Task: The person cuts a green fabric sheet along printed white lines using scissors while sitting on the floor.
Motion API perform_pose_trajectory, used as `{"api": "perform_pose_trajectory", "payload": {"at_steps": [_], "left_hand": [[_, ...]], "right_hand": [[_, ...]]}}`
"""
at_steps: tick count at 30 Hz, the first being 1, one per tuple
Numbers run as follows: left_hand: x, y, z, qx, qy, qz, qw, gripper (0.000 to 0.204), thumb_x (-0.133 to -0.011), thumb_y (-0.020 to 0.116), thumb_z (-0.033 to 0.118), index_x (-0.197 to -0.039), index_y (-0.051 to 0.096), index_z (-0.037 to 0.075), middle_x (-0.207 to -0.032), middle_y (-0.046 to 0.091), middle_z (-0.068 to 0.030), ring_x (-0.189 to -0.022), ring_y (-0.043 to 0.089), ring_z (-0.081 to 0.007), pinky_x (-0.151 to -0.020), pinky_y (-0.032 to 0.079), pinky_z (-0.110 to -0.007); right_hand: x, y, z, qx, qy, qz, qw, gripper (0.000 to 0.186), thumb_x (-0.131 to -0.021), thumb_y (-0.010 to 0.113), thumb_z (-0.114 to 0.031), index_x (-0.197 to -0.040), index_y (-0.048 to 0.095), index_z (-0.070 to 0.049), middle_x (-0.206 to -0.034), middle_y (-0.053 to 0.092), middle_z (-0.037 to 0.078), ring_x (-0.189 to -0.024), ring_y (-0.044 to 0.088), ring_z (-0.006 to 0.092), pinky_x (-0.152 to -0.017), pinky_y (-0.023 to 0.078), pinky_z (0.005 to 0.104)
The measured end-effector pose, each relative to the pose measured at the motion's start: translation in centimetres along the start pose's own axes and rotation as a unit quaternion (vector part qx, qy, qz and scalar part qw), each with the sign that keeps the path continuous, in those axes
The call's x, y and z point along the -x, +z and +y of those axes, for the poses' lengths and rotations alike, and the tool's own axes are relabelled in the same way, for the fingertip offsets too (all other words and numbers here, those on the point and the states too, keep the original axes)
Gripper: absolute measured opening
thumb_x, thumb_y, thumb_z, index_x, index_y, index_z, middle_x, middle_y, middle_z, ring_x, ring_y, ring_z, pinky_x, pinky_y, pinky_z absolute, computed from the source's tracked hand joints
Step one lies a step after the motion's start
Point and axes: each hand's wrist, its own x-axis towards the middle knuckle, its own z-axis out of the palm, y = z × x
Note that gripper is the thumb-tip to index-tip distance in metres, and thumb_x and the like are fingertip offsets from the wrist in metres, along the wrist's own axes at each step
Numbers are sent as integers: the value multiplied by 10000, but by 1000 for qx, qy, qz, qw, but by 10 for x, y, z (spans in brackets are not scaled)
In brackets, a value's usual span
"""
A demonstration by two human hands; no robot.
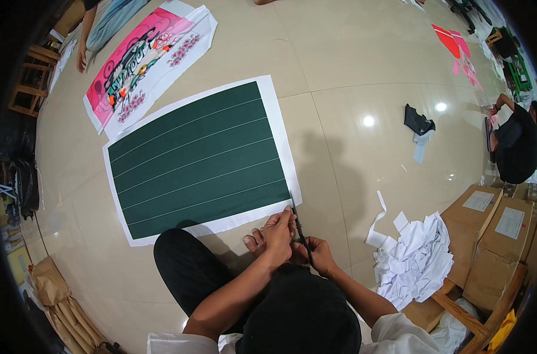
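Plainly, scissors meet the corner of a green sheet

Here, the green sheet [197,159] lies flat on the tiled floor [369,159], in front of the seated person, its dark face crossed by thin pale lines and edged with a white margin [282,124]. At its near right corner stand the scissors [300,229], dark and slim, their blades pointing away from the person and touching the margin. The right hand [320,255] holds them from the near end, its fingers curled about the handles; its own grip hides how the fingers sit there, and I cannot tell how far apart the blades are. The left hand [279,231] is just beside the blades, thumb and fingertips drawn together, pinching the margin near that corner.

Beyond the far left edge of the green sheet lies a pink and white printed sheet [139,68] with flowers and lettering, another person's hand [81,61] near it. To the right, a pile of white paper scraps [413,259] rests against cardboard boxes [470,223]. Farther off lie a black scrap [419,120] and some red and pink pieces [448,41], while a co-worker [514,147] in black crouches by the right rim.
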Motion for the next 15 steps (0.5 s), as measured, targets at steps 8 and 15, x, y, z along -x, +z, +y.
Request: {"api": "perform_pose_trajectory", "payload": {"at_steps": [8,15], "left_hand": [[0,-1,-2,-7,12,-7,1000,247,-970,745,315,-906,649,97,-829,686,5,-622,542,-74,-545,402,-232],[2,0,-4,-10,20,5,1000,248,-969,749,295,-883,651,83,-810,697,-13,-587,546,-81,-515,409,-240]], "right_hand": [[-3,0,10,-9,-7,2,1000,397,-912,803,-325,-728,572,-60,-670,576,-21,-600,480,59,-508,379,257],[-2,-3,13,9,-14,6,1000,374,-913,800,-305,-735,580,-61,-673,586,-18,-598,486,60,-510,386,254]]}}
